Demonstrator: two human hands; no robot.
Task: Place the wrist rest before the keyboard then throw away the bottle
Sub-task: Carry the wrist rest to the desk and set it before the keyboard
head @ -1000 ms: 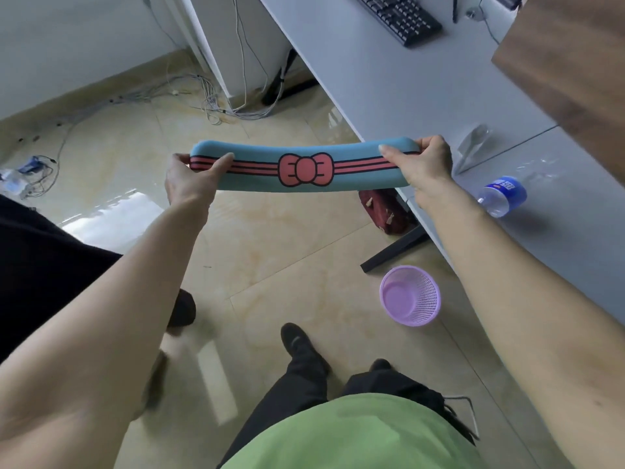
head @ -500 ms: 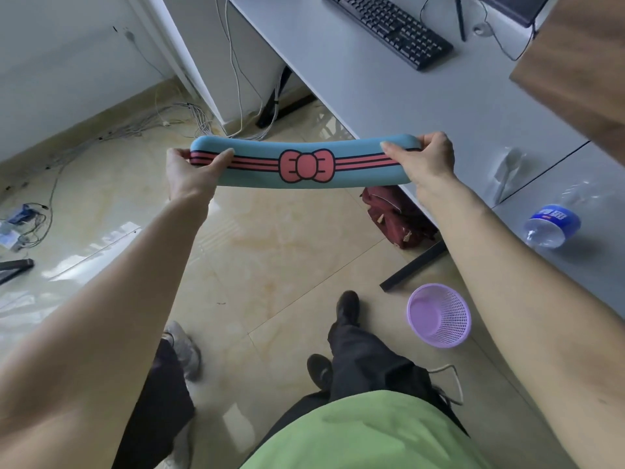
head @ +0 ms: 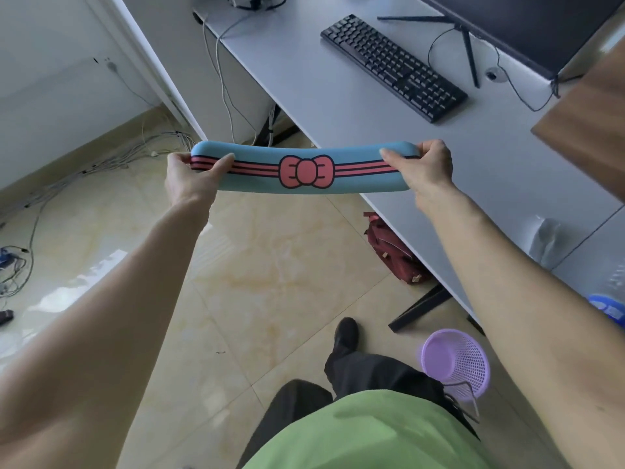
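Note:
I hold a long blue wrist rest [head: 257,176] with red stripes and a red bow level in the air, partly over the floor and partly over the near edge of the grey desk [head: 321,86]. My left hand [head: 191,179] grips its left end, my right hand [head: 422,167] grips its right end. The black keyboard [head: 392,66] lies slanted on the desk, farther back and to the right of the rest. The clear bottle with a blue label [head: 608,309] lies on the desk at the far right edge, mostly cut off.
A purple mesh basket [head: 455,362] stands on the floor by the desk leg, under my right forearm. A red bag [head: 392,252] lies under the desk. A monitor [head: 527,25] stands behind the keyboard, a wooden panel [head: 588,130] at right. Cables trail along the floor at left.
The view has swung up and toward the desk, so the keyboard and monitor now show fully. The wrist rest, still held at both ends, has come closer to the desk edge; the bottle slid to the frame's right edge.

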